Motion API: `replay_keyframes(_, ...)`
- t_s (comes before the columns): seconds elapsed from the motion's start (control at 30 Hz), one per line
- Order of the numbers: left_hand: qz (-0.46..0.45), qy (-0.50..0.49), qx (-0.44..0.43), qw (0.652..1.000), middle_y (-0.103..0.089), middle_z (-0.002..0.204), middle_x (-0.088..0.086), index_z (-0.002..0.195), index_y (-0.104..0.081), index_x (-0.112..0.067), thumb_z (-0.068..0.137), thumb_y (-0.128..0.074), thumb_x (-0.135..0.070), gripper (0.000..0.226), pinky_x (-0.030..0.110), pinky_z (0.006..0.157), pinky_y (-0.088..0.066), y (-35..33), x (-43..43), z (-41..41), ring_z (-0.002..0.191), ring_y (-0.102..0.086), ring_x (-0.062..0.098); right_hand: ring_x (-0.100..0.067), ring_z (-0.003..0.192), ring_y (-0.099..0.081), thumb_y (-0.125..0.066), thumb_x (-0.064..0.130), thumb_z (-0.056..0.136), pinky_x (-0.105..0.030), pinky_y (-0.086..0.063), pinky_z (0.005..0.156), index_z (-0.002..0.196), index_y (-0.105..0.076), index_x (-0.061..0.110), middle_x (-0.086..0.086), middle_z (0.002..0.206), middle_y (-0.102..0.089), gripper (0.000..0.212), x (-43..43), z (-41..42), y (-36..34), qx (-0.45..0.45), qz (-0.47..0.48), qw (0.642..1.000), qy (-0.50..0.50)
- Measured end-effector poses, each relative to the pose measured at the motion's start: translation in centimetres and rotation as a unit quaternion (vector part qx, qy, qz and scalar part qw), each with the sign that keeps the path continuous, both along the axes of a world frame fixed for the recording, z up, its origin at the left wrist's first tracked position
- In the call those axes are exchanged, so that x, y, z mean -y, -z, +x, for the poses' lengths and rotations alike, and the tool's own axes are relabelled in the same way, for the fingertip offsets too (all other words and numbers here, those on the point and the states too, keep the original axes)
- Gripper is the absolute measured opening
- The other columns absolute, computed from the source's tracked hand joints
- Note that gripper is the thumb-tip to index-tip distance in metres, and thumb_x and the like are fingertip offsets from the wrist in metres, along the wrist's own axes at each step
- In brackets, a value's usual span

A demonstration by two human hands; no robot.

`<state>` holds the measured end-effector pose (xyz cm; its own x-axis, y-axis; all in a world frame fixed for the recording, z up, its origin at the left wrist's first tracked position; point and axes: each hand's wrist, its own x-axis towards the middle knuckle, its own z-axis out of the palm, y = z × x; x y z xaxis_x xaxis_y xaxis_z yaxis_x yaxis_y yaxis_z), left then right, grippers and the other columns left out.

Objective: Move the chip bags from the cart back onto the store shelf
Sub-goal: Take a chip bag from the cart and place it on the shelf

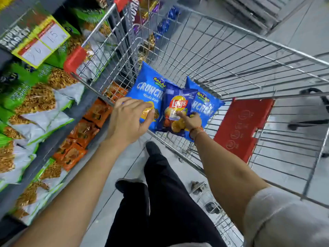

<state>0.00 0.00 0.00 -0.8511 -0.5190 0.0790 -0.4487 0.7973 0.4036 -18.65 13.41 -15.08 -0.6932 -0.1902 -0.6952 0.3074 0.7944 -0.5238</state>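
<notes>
The Lay's bag [175,111] lies in the cart [222,56], on top of and between two light-blue Crunchex bags [145,91], its long axis running away from me. My right hand [189,120] is nearest it, touching its lower right corner, forefinger stretched over the face, other fingers curled at the edge; whether they grip I cannot tell. My left hand [129,118] hovers half-open, fingers loosely bent, over the left Crunchex bag, holding nothing. The shelf [53,139] lies to my left, just beside the cart, so I judge the lift must swing leftward over the rim.
</notes>
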Motion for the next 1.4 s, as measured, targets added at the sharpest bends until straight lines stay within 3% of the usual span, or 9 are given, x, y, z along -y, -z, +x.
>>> replay_keyframes(0.27,-0.030,-0.019,-0.035,0.999,-0.076,0.080,0.004,0.083,-0.073,-0.012,0.087,-0.044,-0.028,0.034,0.032,0.089,-0.032,0.5,-0.1,-0.1,0.081,-0.071,0.021,-0.031,0.117,-0.057,-0.085,0.034,0.065,-0.045,-0.047,0.102,0.140,-0.035,0.005,-0.012,0.134,-0.055,0.094,2.2,0.0,0.1,0.070,-0.063,0.993,0.072)
replay_keyframes(0.4,-0.025,-0.020,-0.020,0.999,-0.076,0.077,0.004,0.081,-0.073,-0.012,0.087,-0.043,-0.028,0.035,0.031,0.089,-0.032,0.5,-0.2,0.0,0.080,-0.071,0.022,-0.031,0.124,-0.052,-0.079,0.028,0.075,-0.034,-0.045,0.099,0.145,-0.026,0.000,-0.016,0.140,-0.048,0.092,2.6,-0.3,-0.1,0.087,-0.087,0.990,0.063)
replay_keyframes(0.57,-0.007,-0.027,0.023,0.999,-0.075,0.079,0.001,0.084,-0.072,-0.014,0.088,-0.038,-0.034,0.041,0.030,0.088,-0.031,-0.1,-0.3,0.1,0.078,-0.069,0.021,-0.014,0.072,-0.058,-0.081,0.023,0.073,-0.027,-0.051,0.062,0.095,-0.054,0.007,-0.006,0.093,-0.060,0.038,2.3,-0.3,-2.8,0.114,-0.142,0.978,0.105)
replay_keyframes(0.67,0.033,-0.022,0.031,0.999,-0.075,0.091,0.003,0.094,-0.070,-0.013,0.087,-0.031,-0.043,0.050,0.034,0.089,-0.036,-1.2,-0.4,0.1,0.089,-0.067,0.023,-0.019,0.071,-0.058,-0.091,0.036,0.050,-0.029,-0.050,0.066,0.120,-0.055,-0.009,-0.006,0.089,-0.059,0.090,2.6,-0.6,-6.0,0.102,-0.213,0.964,0.123)
replay_keyframes(0.83,0.057,-0.058,-0.052,0.995,-0.071,0.104,0.015,0.107,-0.067,-0.004,0.087,-0.032,-0.047,0.059,0.036,0.089,-0.047,-5.5,1.5,1.0,0.100,-0.064,0.029,-0.023,0.093,-0.069,-0.094,0.049,0.033,-0.030,-0.057,0.066,0.135,-0.045,-0.002,-0.016,0.123,-0.064,0.124,5.8,-3.3,-9.9,0.078,-0.324,0.933,0.136)
replay_keyframes(0.93,0.009,-0.100,-0.113,0.989,-0.069,0.110,0.015,0.111,-0.065,-0.005,0.088,-0.036,-0.044,0.053,0.034,0.092,-0.041,-10.4,3.9,2.6,0.104,-0.062,0.029,-0.032,0.103,-0.068,-0.090,0.042,0.053,-0.044,-0.060,0.081,0.119,-0.063,0.002,-0.016,0.116,-0.070,0.082,9.3,-2.9,-16.7,0.092,-0.405,0.906,0.081)
replay_keyframes(1.03,-0.060,-0.142,-0.168,0.974,-0.064,0.120,0.012,0.117,-0.061,-0.007,0.090,-0.041,-0.040,0.047,0.030,0.096,-0.037,-16.8,5.9,5.4,0.113,-0.056,0.028,-0.018,0.077,-0.074,-0.076,0.012,0.076,-0.033,-0.061,0.070,0.093,-0.070,0.009,0.000,0.081,-0.077,0.019,12.1,0.4,-26.7,0.036,-0.491,0.870,0.033)
replay_keyframes(1.17,-0.163,-0.196,-0.245,0.935,-0.061,0.125,0.009,0.122,-0.058,-0.011,0.092,-0.048,-0.033,0.038,0.029,0.098,-0.037,-25.8,6.7,10.1,0.117,-0.053,0.023,-0.022,0.091,-0.071,-0.083,0.020,0.061,-0.037,-0.058,0.082,0.099,-0.070,0.010,-0.002,0.091,-0.076,0.041,15.8,4.7,-37.0,-0.020,-0.579,0.814,-0.037)
replay_keyframes(1.4,-0.370,-0.258,-0.323,0.832,-0.061,0.124,0.013,0.119,-0.059,-0.004,0.090,-0.054,-0.020,0.034,0.029,0.105,-0.034,-37.7,4.0,20.5,0.117,-0.052,0.025,-0.016,0.077,-0.072,-0.079,0.019,0.062,-0.038,-0.059,0.081,0.071,-0.075,0.017,0.005,0.075,-0.076,0.010,19.6,16.6,-53.0,0.015,-0.699,0.688,-0.194)
